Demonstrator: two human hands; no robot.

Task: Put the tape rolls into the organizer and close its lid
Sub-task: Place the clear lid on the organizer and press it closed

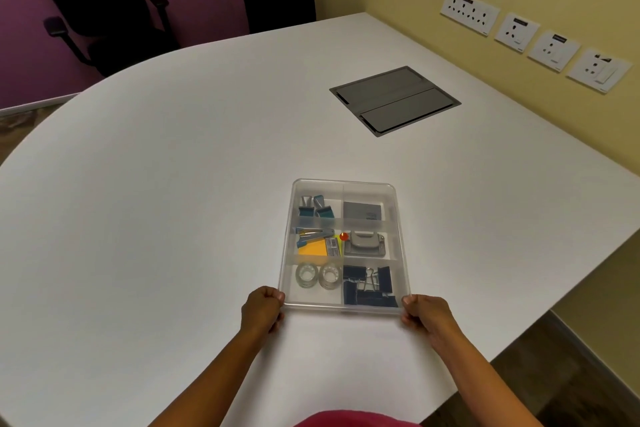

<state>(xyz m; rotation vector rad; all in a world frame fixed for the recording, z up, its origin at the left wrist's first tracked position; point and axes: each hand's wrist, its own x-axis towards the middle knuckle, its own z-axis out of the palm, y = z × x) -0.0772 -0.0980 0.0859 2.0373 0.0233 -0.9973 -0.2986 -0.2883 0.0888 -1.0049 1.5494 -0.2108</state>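
Note:
A clear plastic organizer point(398, 215) sits on the white table, its clear lid lying flat over the compartments. Two clear tape rolls point(307, 274) point(329, 276) lie side by side in the near left compartment. My left hand point(263, 308) pinches the organizer's near left corner. My right hand point(424, 314) pinches its near right corner. Other compartments hold blue clips, a stapler with yellow sticky notes, a grey punch, a grey box and dark binder clips point(369, 286).
A grey cable hatch point(394, 100) is set into the white table point(173, 201) at the far right. Two black office chairs point(104, 10) stand behind the table's far edge. Wall sockets point(536, 38) line the yellow wall on the right.

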